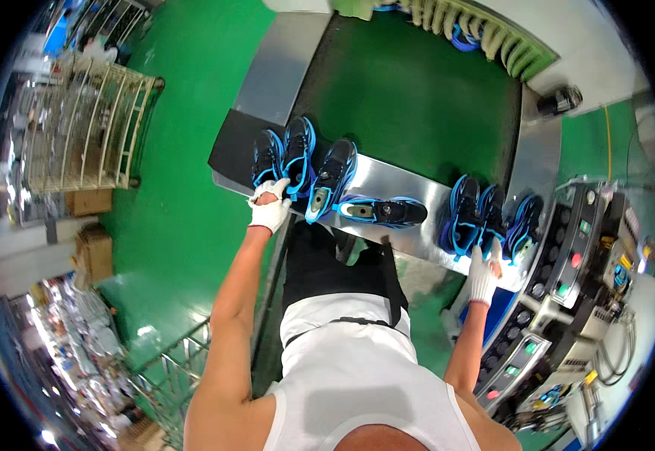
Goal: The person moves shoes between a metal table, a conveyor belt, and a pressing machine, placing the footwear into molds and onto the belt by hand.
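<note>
Several black sneakers with bright blue trim stand on a metal ledge in front of me. My left hand [269, 207], in a white glove, is closed at the heels of two sneakers at the left, the outer sneaker [267, 156] and the inner sneaker [297, 154]. My right hand [485, 275], also gloved, has its fingers closed at the heel of the middle sneaker [492, 214] in a group of three at the right. Between the hands, one sneaker [333, 179] points away from me and another sneaker [384, 211] lies crosswise.
The metal ledge [399, 177] borders a green conveyor belt [418, 94], which runs under a fringed opening [493, 41]. Control panels with buttons [568, 248] stand at the right. A wire cart [91, 128] and cardboard boxes [95, 252] are on the green floor at the left.
</note>
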The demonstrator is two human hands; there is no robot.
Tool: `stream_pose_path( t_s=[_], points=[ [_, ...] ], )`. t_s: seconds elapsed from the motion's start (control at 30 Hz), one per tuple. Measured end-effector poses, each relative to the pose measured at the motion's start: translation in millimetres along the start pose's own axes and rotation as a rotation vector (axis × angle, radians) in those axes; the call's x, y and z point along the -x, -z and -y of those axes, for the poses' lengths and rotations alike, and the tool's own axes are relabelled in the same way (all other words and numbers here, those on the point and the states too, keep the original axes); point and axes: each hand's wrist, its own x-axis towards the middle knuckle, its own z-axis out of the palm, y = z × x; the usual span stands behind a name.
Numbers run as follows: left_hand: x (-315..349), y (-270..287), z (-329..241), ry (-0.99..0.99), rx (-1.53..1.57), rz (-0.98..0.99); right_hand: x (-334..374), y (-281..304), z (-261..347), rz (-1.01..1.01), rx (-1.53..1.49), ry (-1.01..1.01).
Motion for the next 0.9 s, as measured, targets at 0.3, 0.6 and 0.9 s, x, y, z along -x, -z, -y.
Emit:
stream_pose_path(
  t_s=[0.3, 0.6, 0.9],
  points=[
    [125, -37, -23, 0.162, 0.338, -0.376, 25, -122, 124, 0.76, -1.088, -0.586],
    [249, -79, -55, 0.437, 0.638, -0.286, -80, -248, 98, 1.157, -0.782, -0.572],
    [193, -34, -43, 0.339, 0.575, -0.36, -5, -87, 188, 0.671, -0.23, -0.063]
  ],
)
